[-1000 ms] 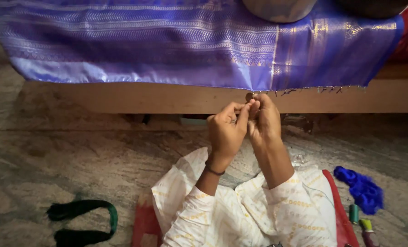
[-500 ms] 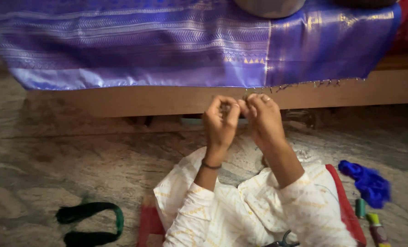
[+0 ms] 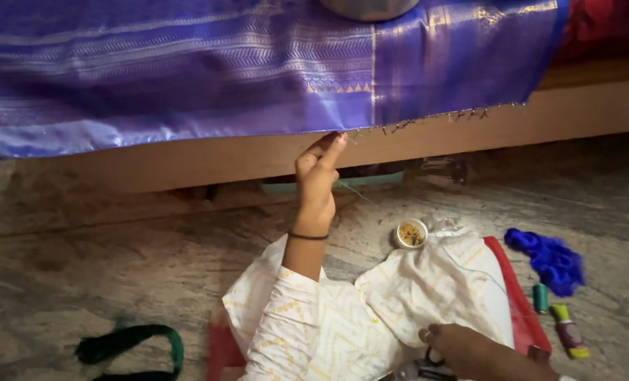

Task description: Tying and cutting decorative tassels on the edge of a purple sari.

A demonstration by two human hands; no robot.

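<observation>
The left hand [image 3: 318, 176] was raised to the lower edge of the purple silk cloth [image 3: 258, 70] hanging over the wooden bed frame [image 3: 583, 113], fingertips pinched together on the hem where a thin thread [image 3: 353, 190] trailed down. The right hand [image 3: 470, 349] lay low over the lap, fingers curled on what looked like small scissors [image 3: 420, 367], mostly out of view. A little bowl [image 3: 410, 234] sat on the floor beside the white garment, and blue yarn [image 3: 551, 257] lay well apart.
</observation>
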